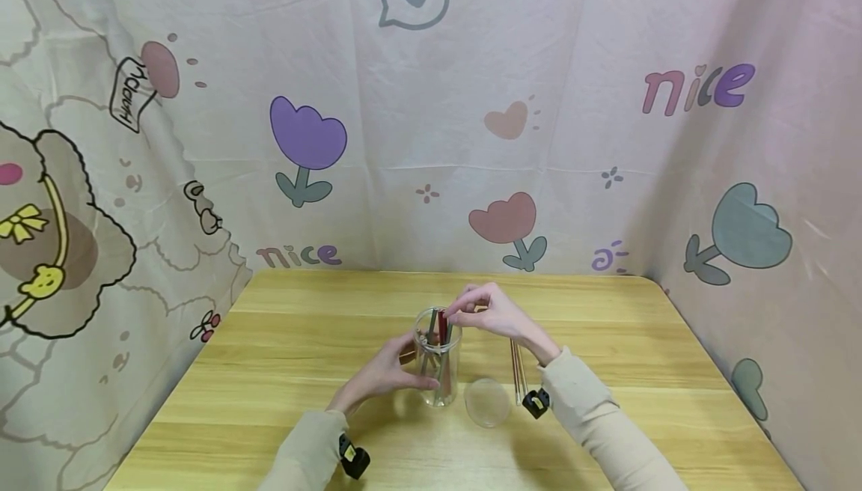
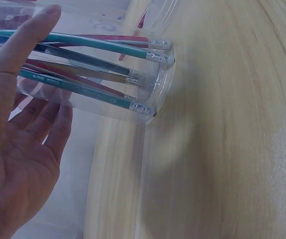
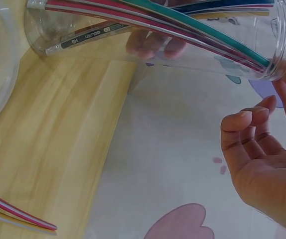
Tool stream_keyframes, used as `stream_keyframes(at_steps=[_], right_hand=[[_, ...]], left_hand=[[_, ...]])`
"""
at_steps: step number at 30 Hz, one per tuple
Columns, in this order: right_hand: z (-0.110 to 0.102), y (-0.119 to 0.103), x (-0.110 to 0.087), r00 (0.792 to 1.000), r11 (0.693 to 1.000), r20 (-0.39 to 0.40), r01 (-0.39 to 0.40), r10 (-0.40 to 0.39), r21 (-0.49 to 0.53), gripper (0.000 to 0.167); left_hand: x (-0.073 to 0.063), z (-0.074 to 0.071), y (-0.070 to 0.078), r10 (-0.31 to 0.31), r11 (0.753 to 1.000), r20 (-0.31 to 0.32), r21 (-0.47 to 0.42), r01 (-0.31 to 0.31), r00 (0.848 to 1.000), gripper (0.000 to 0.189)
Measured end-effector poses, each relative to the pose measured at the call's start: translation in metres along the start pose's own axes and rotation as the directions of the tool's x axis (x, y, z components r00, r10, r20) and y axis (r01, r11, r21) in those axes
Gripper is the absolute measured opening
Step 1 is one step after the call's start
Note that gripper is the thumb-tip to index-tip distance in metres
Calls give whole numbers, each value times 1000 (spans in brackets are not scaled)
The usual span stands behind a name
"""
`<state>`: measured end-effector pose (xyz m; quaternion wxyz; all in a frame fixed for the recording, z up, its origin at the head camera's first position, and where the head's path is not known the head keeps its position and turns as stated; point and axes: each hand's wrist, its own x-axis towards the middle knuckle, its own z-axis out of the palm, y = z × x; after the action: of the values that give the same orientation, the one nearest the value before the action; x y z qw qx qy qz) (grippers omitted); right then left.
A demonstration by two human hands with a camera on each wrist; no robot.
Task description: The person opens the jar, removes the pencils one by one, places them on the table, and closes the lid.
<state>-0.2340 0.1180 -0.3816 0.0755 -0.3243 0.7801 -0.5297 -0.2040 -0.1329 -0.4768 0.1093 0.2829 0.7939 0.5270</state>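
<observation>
Teal pencils [image 2: 83, 90] are leaning below our right hand [image 1: 493, 313]; whether it's pinching one, we cannot tell; our left hand [image 1: 385, 371] is gripping their jar [image 1: 450, 371], probably for steadiness.

We see a pale yellow wood-grain tabletop with rounded far corners [image 1: 606, 326], filling the lower part of the head view and running off its bottom edge. On it, just below the centre of the frame, we find a clear cylindrical jar [image 1: 450, 371] standing upright. Just right of that, we see a round, translucent lid [image 1: 488, 403] lying flat, with slim red and yellow striped pencils [image 1: 515, 371] beside it.
</observation>
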Motion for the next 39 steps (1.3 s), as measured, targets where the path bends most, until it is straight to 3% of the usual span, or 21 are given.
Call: stream_keyframes(at_steps=[11, 20, 28, 35, 39], right_hand=[[1, -2, 7, 997, 998, 44, -61, 61, 19, 15], [4, -4, 8, 998, 999, 36, -53, 52, 14, 14], [12, -4, 6, 997, 999, -73, 28, -30, -26, 9], [20, -1, 3, 975, 996, -206, 80, -88, -46, 6], [23, -1, 2, 964, 996, -252, 86, -85, -10, 6]], left_hand=[[0, 0, 0, -4, 1000, 6, -8, 4, 1000, 80], [1, 1, -1, 1, 1000, 7, 3, -1, 1000, 79], [1, 0, 0, 6, 1000, 8, 5, -6, 1000, 77], [0, 1, 0, 1, 1000, 4, 2, -1, 1000, 75], [1, 1, 0, 5, 1000, 4, -2, -5, 1000, 75]])
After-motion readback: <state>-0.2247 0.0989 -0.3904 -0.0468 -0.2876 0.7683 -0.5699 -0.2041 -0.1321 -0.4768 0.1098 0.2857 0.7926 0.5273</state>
